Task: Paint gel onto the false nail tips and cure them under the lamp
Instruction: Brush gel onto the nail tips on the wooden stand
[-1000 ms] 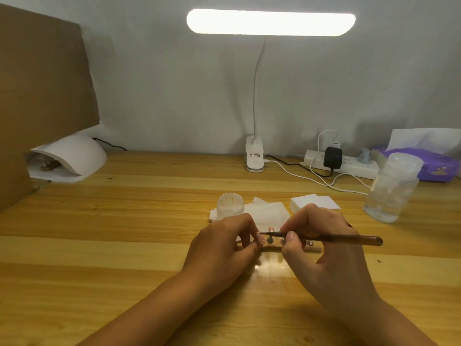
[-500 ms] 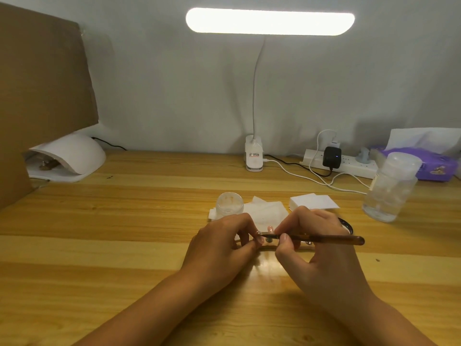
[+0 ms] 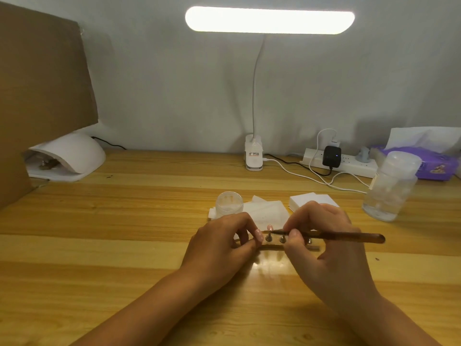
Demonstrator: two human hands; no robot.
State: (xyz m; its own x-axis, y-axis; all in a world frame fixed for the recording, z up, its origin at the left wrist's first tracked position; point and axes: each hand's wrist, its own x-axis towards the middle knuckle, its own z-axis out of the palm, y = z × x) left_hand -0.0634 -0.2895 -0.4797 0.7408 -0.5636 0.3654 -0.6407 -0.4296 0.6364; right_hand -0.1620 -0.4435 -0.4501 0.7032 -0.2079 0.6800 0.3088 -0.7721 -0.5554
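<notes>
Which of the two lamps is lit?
The clip-on desk lamp at the back, its bar head glowing; the white dome curing lamp at far left looks dark.

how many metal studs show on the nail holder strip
3 studs on the holder strip: one by the left hand, one by the right hand, one below the brush; the hands may hide more.

Reaches in with both bare forearms from the lower edge, converging at the middle. Curls the left hand [image 3: 219, 242], thumb and fingertips pinching the left end of the clear nail stand [image 3: 273, 245]. Grips the brush [image 3: 361, 237] pen-style in the right hand [image 3: 329, 248], thumb and forefinger near the bristle end.
</notes>
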